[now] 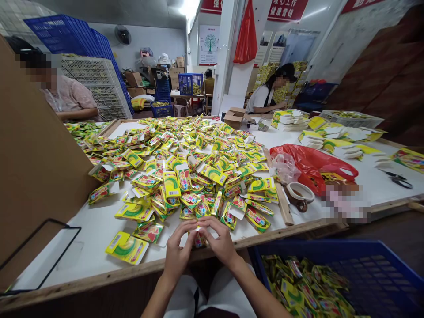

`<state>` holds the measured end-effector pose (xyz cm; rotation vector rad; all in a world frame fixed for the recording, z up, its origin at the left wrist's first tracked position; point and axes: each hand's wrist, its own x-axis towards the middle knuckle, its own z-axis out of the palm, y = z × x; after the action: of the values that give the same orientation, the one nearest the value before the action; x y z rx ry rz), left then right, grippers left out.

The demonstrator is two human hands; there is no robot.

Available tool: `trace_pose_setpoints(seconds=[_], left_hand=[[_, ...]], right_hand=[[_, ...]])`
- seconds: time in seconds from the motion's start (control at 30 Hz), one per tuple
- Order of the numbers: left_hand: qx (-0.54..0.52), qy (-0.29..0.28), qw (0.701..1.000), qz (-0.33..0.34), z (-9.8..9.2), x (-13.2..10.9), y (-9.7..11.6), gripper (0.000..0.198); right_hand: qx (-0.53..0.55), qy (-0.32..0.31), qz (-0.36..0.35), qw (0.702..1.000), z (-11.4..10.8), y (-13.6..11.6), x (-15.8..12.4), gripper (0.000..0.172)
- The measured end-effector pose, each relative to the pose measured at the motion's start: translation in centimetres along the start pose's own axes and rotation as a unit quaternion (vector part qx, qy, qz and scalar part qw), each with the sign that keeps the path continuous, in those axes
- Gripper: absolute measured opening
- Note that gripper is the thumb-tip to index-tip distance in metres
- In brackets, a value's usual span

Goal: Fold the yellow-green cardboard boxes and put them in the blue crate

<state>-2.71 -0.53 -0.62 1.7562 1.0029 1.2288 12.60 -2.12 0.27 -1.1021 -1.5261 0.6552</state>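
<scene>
At the table's front edge, my left hand (180,245) and my right hand (218,238) meet over one small printed carton (199,240). Both hands are closed on it, thumbs and fingertips together at its top end. Much of this carton is hidden behind the fingers. Just beyond my hands spreads a large heap of similar yellow and green cartons (172,183), several with white end flaps sticking out. To the left of my left hand, a single yellow carton (127,247) lies flat near the edge.
A blue basket (371,251) holding cartons stands below the table at right. A mug (300,196), a red plastic bag (308,163) and scissors (399,179) lie on the table (245,234). A cardboard sheet (36,145) rises at left. Two people sit across the table, left and right.
</scene>
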Motion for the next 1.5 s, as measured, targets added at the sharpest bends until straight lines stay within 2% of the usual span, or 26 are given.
trace_pose_setpoints(seconds=[0.17,0.3,0.47,0.63,0.93,1.0,1.1,1.27,1.37,1.43,1.5], left_hand=[[-0.020,0.025,0.998,-0.058,0.4,0.4,0.3,0.020],[-0.027,0.025,0.996,-0.077,0.5,0.5,-0.2,0.021],[-0.054,0.032,0.995,-0.082,0.4,0.5,-0.4,0.018],[-0.068,0.025,0.989,-0.125,0.5,0.7,0.1,0.017],[-0.087,0.015,0.989,-0.114,0.5,0.6,-0.4,0.017],[-0.097,0.013,0.989,-0.110,0.6,0.5,-0.6,0.016],[-0.094,0.022,0.991,-0.090,0.8,0.2,-1.1,0.015],[-0.023,0.013,0.999,-0.019,0.4,-0.4,-1.2,0.014],[0.029,0.025,0.999,-0.025,0.0,0.3,-0.7,0.021],[0.070,0.060,0.994,-0.064,-0.1,1.3,-0.5,0.033],[0.102,0.069,0.987,-0.106,-0.1,2.5,-0.7,0.041]], right_hand=[[-0.024,0.006,0.027,0.999,0.2,-0.2,0.6,0.011],[-0.051,0.003,0.055,0.997,0.3,-0.3,1.0,0.010],[-0.008,0.011,0.073,0.997,0.6,-0.1,0.8,0.010],[0.011,0.012,0.123,0.992,0.7,-0.2,1.0,0.011],[0.048,0.008,0.164,0.985,0.6,-0.5,1.4,0.012],[0.041,0.008,0.157,0.987,0.5,-0.4,1.4,0.012],[0.019,0.006,0.101,0.995,0.4,-0.1,0.8,0.011],[-0.005,0.004,0.023,1.000,0.7,0.5,-0.6,0.013],[-0.055,0.033,0.005,0.998,-1.7,-0.1,-1.6,0.016],[-0.126,0.073,0.020,0.989,-5.5,-0.9,-2.6,0.016],[-0.240,0.091,0.072,0.964,-10.6,-1.6,-4.0,0.016]])
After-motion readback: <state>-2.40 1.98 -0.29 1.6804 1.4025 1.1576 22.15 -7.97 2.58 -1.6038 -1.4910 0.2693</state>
